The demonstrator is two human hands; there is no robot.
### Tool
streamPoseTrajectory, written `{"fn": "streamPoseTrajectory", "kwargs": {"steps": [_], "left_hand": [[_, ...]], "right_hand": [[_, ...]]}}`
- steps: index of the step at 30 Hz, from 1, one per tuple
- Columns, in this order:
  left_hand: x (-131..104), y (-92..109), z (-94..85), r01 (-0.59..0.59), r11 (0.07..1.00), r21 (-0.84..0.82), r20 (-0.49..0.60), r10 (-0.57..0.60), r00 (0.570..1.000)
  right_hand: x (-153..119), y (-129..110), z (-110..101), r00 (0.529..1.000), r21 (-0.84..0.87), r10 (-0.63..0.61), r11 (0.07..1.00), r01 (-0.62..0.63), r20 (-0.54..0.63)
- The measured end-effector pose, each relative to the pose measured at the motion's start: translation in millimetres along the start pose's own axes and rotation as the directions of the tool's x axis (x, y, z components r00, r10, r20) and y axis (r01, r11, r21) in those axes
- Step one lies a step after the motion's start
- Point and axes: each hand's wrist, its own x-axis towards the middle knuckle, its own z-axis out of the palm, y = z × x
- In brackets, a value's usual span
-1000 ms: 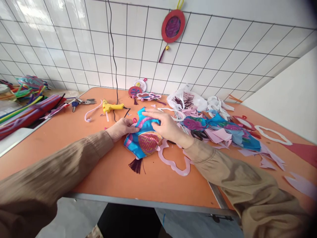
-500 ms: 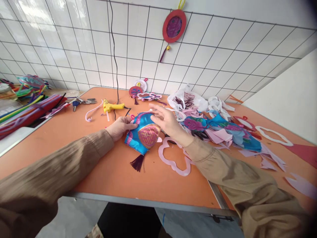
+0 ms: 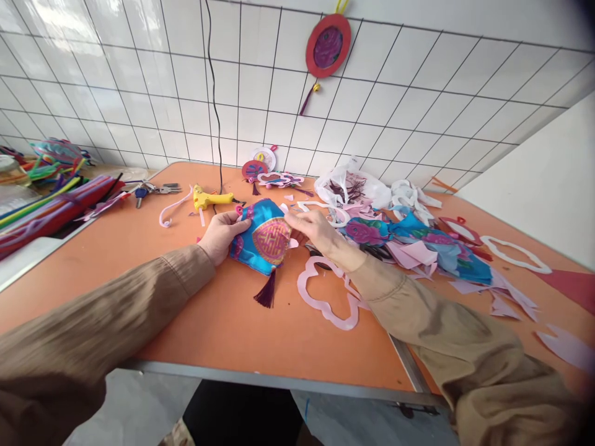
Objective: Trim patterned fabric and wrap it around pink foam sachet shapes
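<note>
A piece of blue satin fabric [image 3: 248,248] with a pink-and-gold medallion hangs between my two hands, tilted above the table. From its lower edge dangles a dark purple tassel [image 3: 265,291], and a small pink loop [image 3: 239,210] shows at its upper left. My left hand [image 3: 222,236] is closed on the left edge, thumb on the front. At the right edge, my right hand [image 3: 318,234] pinches the fabric between thumb and fingers; some fingertips are hidden behind it. Just below my right hand lies a pink cloud-shaped paper frame [image 3: 304,291].
Behind my left hand lies a yellow glue gun [image 3: 211,198], near keys [image 3: 158,191]. Colourful pipe cleaners [image 3: 60,207] fill the left side. Paper and fabric scraps [image 3: 418,254] and a plastic bag [image 3: 375,193] crowd the right. A round red ornament [image 3: 344,46] hangs on the tiled wall.
My right hand has come down from above the fabric to its right edge, its fingers now closed there. The fabric has turned and shifted slightly, and the tassel has swung right.
</note>
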Motion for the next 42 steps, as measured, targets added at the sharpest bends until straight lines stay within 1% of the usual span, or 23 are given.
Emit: {"fn": "streamPoseTrajectory", "kwargs": {"steps": [2, 3, 5, 7, 10, 17, 20, 22, 24, 28, 30, 32, 36, 38, 40, 42], "left_hand": [[-0.2, 2.4, 0.5, -0.006, 1.000, 0.002, -0.003, 0.006, 1.000], [-0.5, 3.4, 1.0, -0.005, 1.000, 0.000, -0.001, 0.005, 1.000], [-1.3, 5.0, 2.2, -0.002, 1.000, -0.005, 0.010, 0.002, 1.000], [-2.1, 5.6, 3.3, 0.001, 1.000, -0.011, 0.023, -0.001, 1.000], [-2.4, 5.2, 3.5, 0.013, 1.000, -0.011, 0.038, -0.012, 0.999], [0.2, 2.9, 0.4, 0.059, 0.998, -0.007, 0.071, -0.058, 0.996], [0.9, 2.6, 0.0, 0.050, 0.998, -0.025, 0.066, -0.048, 0.997], [0.9, 2.8, 0.0, 0.047, 0.999, -0.025, 0.075, -0.045, 0.996], [0.2, 3.1, 0.1, 0.051, 0.999, -0.010, 0.094, -0.050, 0.994], [-2.7, 4.0, 1.3, 0.070, 0.997, 0.022, 0.147, -0.073, 0.986], [-4.3, 4.7, 2.1, 0.081, 0.996, 0.028, 0.160, -0.085, 0.983], [-5.3, 5.4, 2.8, 0.094, 0.995, 0.034, 0.152, -0.098, 0.984], [-5.7, 6.2, 2.4, 0.116, 0.991, 0.066, 0.123, -0.123, 0.985], [-5.0, 5.9, 1.4, 0.113, 0.991, 0.074, 0.112, -0.121, 0.986], [-3.9, 5.1, 0.7, 0.108, 0.991, 0.076, 0.111, -0.116, 0.987], [-2.7, 3.7, 0.9, 0.113, 0.990, 0.087, 0.131, -0.124, 0.984]], "right_hand": [[-3.3, -6.5, 3.6, 0.995, -0.017, 0.057, 0.998, -0.055, 0.085], [-4.3, -8.7, 5.6, 0.992, -0.009, 0.079, 0.997, -0.078, 0.098], [-5.2, -10.6, 9.4, 0.995, 0.026, 0.086, 0.996, -0.087, 0.060], [-4.7, -9.3, 11.8, 0.998, 0.043, 0.060, 0.997, -0.060, -0.011], [-2.9, -5.9, 12.4, 0.995, 0.021, 0.010, 1.000, -0.008, -0.101], [-2.6, -4.6, 12.2, 0.988, 0.062, -0.032, 0.997, 0.041, -0.148], [-4.1, -8.1, 12.0, 0.978, 0.075, -0.083, 0.992, 0.099, -0.190], [-5.3, -11.5, 11.6, 0.978, 0.145, -0.103, 0.981, 0.131, -0.182], [-6.2, -13.7, 11.6, 0.983, 0.249, -0.091, 0.960, 0.130, -0.159], [-5.7, -11.6, 13.1, 0.987, 0.412, 0.013, 0.909, 0.054, -0.159], [-4.1, -10.3, 13.3, 0.984, 0.478, 0.046, 0.877, 0.044, -0.173], [-1.3, -11.4, 11.5, 0.974, 0.551, 0.061, 0.831, 0.071, -0.217], [5.9, -21.2, 0.5, 0.929, 0.684, 0.116, 0.710, 0.171, -0.352], [7.2, -28.7, -6.3, 0.920, 0.694, 0.106, 0.689, 0.207, -0.378], [4.3, -37.6, -10.7, 0.927, 0.682, 0.079, 0.700, 0.210, -0.366], [-3.8, -47.7, -11.0, 0.961, 0.681, 0.047, 0.715, 0.159, -0.273]]}}
